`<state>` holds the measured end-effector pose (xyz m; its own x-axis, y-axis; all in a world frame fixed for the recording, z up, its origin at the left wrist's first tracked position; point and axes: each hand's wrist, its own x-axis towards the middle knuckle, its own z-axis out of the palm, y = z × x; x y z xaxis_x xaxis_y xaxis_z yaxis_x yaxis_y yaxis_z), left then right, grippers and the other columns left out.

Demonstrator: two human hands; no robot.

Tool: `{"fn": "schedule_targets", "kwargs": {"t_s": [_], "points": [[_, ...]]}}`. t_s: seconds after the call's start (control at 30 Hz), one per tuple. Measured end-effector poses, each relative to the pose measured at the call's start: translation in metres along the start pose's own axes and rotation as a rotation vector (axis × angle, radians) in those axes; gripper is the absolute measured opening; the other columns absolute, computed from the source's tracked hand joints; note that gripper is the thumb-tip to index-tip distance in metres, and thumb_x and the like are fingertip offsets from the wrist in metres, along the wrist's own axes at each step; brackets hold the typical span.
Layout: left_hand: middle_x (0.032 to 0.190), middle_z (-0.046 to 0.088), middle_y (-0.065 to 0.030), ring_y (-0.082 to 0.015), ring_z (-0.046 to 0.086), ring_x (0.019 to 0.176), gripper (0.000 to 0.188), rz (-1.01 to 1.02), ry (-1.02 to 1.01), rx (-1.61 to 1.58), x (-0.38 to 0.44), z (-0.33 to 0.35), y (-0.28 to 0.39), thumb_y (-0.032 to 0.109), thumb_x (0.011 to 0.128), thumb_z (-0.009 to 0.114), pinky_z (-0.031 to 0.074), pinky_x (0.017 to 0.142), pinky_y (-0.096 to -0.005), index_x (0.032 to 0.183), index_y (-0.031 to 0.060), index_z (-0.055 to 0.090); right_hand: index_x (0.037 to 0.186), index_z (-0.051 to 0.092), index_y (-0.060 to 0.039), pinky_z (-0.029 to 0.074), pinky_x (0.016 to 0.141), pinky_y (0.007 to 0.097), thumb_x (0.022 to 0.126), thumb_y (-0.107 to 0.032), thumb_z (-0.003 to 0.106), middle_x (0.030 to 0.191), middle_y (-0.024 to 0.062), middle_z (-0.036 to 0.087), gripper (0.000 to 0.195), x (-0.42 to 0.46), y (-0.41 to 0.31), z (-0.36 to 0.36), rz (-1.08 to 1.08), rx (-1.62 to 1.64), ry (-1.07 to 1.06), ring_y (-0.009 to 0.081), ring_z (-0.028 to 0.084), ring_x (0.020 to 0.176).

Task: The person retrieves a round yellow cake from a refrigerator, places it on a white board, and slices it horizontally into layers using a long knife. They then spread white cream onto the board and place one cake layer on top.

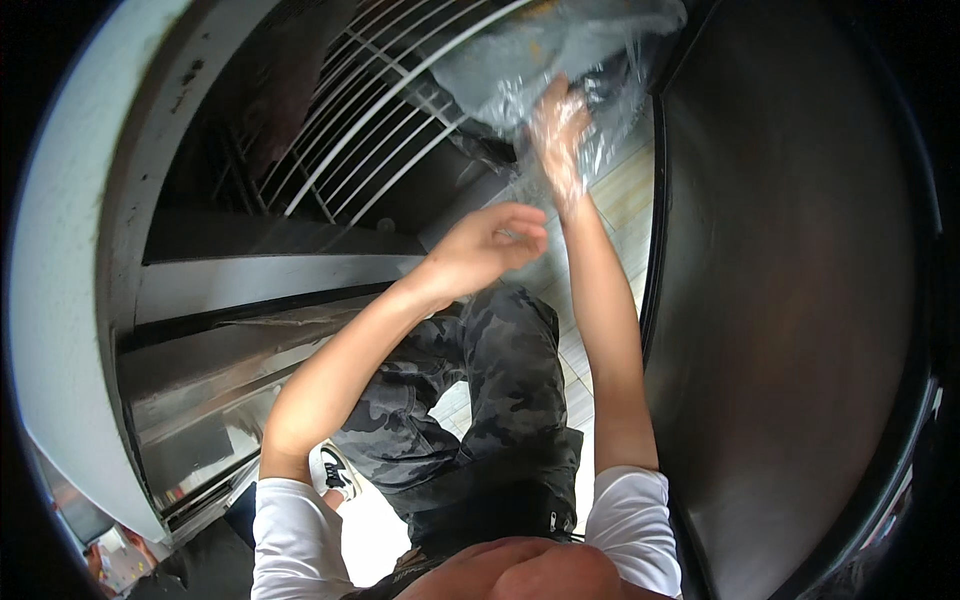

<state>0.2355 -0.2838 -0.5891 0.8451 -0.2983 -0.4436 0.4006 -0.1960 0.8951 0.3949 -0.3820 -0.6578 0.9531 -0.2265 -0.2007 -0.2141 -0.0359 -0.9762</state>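
A clear plastic bag [487, 67] lies at the top centre, over the edge of a white wire shelf [397, 86]. My right hand [562, 127] is inside or behind the shiny, crinkled film, which covers it down to the wrist. Its fingers are blurred, so whether they grip anything cannot be told. Just below and to the left, my left hand [499, 244] is held in the air with its fingers curled and a gap between thumb and fingertips. Nothing is seen in it. Some yellowish matter shows in or under the bag.
On the left is an open cabinet with a pale frame [277, 281] and a dark interior. A large dark door panel [780, 300] with a black seal stands on the right. Pale floor tiles [630, 184] show between them. Metal surfaces lie below the frame at the lower left.
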Motion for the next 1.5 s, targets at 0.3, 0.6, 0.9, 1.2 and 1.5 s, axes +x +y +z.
{"fn": "schedule_targets", "kwargs": {"t_s": [0.3,0.6,0.9,1.2,1.5], "points": [[0.118,0.063,-0.0146,-0.0341,0.059,0.112,0.041,0.219,-0.385,0.885,-0.039,0.003,-0.01,0.027,0.091,0.067,0.047,0.096,-0.042,0.125,0.0047,0.061,0.096,0.067,-0.0013,0.055,0.071,0.049,0.1,-0.037,0.051,0.078,0.0232,0.068,0.04,0.039,0.033,-0.016,-0.463,-0.272,0.195,0.0428,0.067,0.071],[0.127,0.059,-0.0143,-0.0345,0.056,0.117,0.048,0.206,-0.449,1.012,-0.045,0.011,-0.012,0.027,0.089,0.067,0.046,0.099,-0.0438,0.13,0.0034,0.055,0.107,0.066,-0.0207,0.055,0.081,0.0429,0.073,-0.031,0.08,0.108,0.0076,0.062,0.038,0.002,0.203,0.025,-0.589,-0.833,-0.195,0.0299,0.06,0.107],[0.129,0.059,-0.0135,-0.033,0.055,0.12,0.05,0.142,-0.41,1.048,-0.052,-0.007,-0.04,0.027,0.089,0.068,0.046,0.1,-0.0431,0.133,0.0063,0.055,0.086,0.068,-0.0077,0.056,0.062,0.0369,0.081,-0.016,0.06,0.079,0.0081,0.072,0.012,0.054,0.219,0.047,-1.255,-1.264,-0.342,0.0234,0.07,0.077],[0.111,0.066,-0.0134,-0.0331,0.065,0.103,0.039,0.142,-0.172,1.078,-0.04,-0.009,-0.043,0.025,0.088,0.068,0.054,0.086,-0.0448,0.122,0.007,0.063,0.073,0.061,-0.0052,0.055,0.06,0.0407,0.071,-0.003,0.063,0.069,0.0122,0.066,0.003,-0.101,0.238,-0.014,-0.854,-0.805,-0.372,0.0274,0.067,0.068],[0.111,0.068,-0.0137,-0.0357,0.065,0.101,0.034,0.067,0.009,1.144,0.014,-0.011,-0.084,0.025,0.087,0.07,0.054,0.085,-0.0455,0.116,0.0075,0.067,0.1,0.068,0.0001,0.052,0.068,0.0326,0.08,-0.017,0.08,0.085,0.0048,0.068,0.029,-0.076,0.222,-0.031,0.06,0.063,0.349,0.0185,0.064,0.081]]}}
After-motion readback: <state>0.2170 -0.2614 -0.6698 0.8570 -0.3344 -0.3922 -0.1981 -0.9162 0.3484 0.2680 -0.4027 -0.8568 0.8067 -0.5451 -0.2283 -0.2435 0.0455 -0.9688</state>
